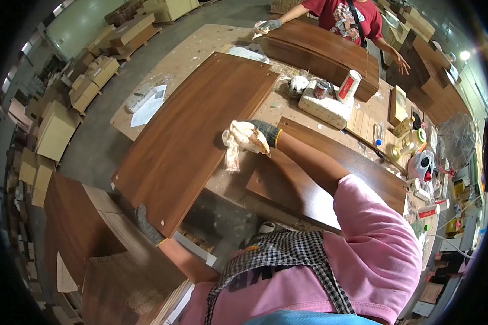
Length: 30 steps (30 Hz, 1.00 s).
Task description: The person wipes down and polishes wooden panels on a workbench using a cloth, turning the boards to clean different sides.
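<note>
Right hand (265, 134): grasping 1 bunched white cloth (242, 138) at the right edge of 1 brown panel (192, 130). Left hand (148, 227): along that panel's near end, overhanging the worktable (198, 40); grip unclear. Progress: we judge this panel underway, extent unknown. Beyond: 1 panel stack (309, 54), status unclear.

The spotted worktable (187, 54) bears a long brown board (200, 114), a board stack (314, 46), a paper sheet (145, 112) and a pale block (322, 112).
</note>
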Available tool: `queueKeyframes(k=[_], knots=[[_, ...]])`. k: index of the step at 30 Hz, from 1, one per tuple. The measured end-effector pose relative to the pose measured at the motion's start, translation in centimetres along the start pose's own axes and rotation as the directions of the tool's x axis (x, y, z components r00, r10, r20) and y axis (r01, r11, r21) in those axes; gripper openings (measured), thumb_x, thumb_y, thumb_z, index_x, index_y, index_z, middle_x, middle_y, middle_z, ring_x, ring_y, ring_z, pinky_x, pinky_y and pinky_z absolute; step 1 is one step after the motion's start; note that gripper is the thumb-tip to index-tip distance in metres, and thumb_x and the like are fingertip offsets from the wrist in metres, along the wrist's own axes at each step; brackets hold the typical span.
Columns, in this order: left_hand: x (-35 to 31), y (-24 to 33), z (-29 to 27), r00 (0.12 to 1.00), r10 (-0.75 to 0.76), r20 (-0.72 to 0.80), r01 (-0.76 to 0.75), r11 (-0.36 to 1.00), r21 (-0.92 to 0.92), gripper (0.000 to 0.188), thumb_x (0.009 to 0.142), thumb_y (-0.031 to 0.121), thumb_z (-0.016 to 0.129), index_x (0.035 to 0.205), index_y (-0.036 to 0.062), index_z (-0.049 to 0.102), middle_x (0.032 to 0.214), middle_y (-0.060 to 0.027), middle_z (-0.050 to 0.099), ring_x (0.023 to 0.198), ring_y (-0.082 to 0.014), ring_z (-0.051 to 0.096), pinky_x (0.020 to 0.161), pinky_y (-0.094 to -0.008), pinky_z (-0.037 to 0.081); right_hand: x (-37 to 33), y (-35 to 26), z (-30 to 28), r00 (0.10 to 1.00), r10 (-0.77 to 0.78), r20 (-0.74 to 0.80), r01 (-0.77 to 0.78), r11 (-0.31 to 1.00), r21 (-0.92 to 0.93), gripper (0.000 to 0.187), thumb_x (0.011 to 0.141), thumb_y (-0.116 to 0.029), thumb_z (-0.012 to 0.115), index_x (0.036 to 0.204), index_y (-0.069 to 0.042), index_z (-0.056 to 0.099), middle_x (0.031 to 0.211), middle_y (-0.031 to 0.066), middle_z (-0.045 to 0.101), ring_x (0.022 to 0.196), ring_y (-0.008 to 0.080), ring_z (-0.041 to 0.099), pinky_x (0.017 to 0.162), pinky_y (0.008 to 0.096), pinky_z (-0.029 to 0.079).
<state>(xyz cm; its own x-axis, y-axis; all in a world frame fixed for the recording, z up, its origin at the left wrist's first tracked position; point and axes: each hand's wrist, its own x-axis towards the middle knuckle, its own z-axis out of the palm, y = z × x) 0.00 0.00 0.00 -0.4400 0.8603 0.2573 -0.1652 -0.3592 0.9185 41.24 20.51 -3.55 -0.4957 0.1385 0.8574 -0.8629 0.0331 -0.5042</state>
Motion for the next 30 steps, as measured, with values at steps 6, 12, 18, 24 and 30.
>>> queueKeyframes(k=[6,12,18,24,30], knots=[[2.8,-0.3,3.8,0.907,-0.395,-0.144,0.375,0.915,-0.147,0.060,0.095,0.034,0.065,0.139,-0.0043,0.051,0.127,-0.0179,0.059,0.114,-0.0298,0.060,0.094,-0.0432,0.052,-1.8,-8.3,-4.8,0.828,0.533,-0.175,-0.155,-0.083,-0.985,0.092,0.075,-0.039,0.078,0.152,-0.004,0.041,0.156,0.0165,0.043,0.143,0.0285,0.044,0.121,0.0364,0.032],[3.7,1.1,6.8,0.937,-0.141,-0.320,0.305,0.776,0.552,0.067,0.092,0.036,0.071,0.140,-0.0054,0.050,0.136,-0.0181,0.052,0.117,-0.0289,0.055,0.102,-0.0404,0.045,4.4,-9.2,-3.1,0.338,0.442,-0.831,-0.800,-0.330,-0.501,0.055,0.090,-0.032,0.066,0.141,-0.015,0.055,0.124,0.0169,0.069,0.114,0.0359,0.066,0.097,0.0408,0.051],[5.9,-1.4,6.9,0.973,-0.007,-0.232,0.185,0.628,0.756,0.068,0.093,0.043,0.069,0.138,-0.0064,0.054,0.142,-0.0268,0.052,0.127,-0.0380,0.053,0.108,-0.0444,0.043,1.2,-9.4,-2.3,0.348,0.361,-0.865,-0.856,-0.254,-0.450,0.044,0.098,-0.026,0.054,0.140,-0.012,0.059,0.124,0.0189,0.069,0.115,0.0376,0.066,0.100,0.0425,0.051],[9.2,6.4,11.7,0.967,0.195,0.162,-0.070,-0.410,0.909,0.054,0.091,0.054,0.060,0.114,0.0070,0.071,0.116,-0.0221,0.067,0.114,-0.0387,0.062,0.097,-0.0577,0.046,-0.8,-17.2,12.1,0.418,0.043,-0.908,-0.876,0.284,-0.390,0.047,0.101,-0.035,0.061,0.132,0.000,0.065,0.123,0.0144,0.069,0.109,0.0213,0.065,0.098,0.0333,0.051],[19.8,2.6,31.4,0.649,0.254,0.718,-0.695,-0.188,0.694,0.050,0.097,0.048,0.053,0.113,0.0034,0.070,0.125,-0.0218,0.065,0.121,-0.0420,0.056,0.106,-0.0535,0.041,-3.7,-30.4,24.4,-0.089,-0.382,-0.920,-0.989,0.146,0.035,0.039,0.101,-0.033,0.063,0.116,0.002,0.071,0.107,0.0098,0.073,0.096,0.0166,0.065,0.086,0.0291,0.051]])
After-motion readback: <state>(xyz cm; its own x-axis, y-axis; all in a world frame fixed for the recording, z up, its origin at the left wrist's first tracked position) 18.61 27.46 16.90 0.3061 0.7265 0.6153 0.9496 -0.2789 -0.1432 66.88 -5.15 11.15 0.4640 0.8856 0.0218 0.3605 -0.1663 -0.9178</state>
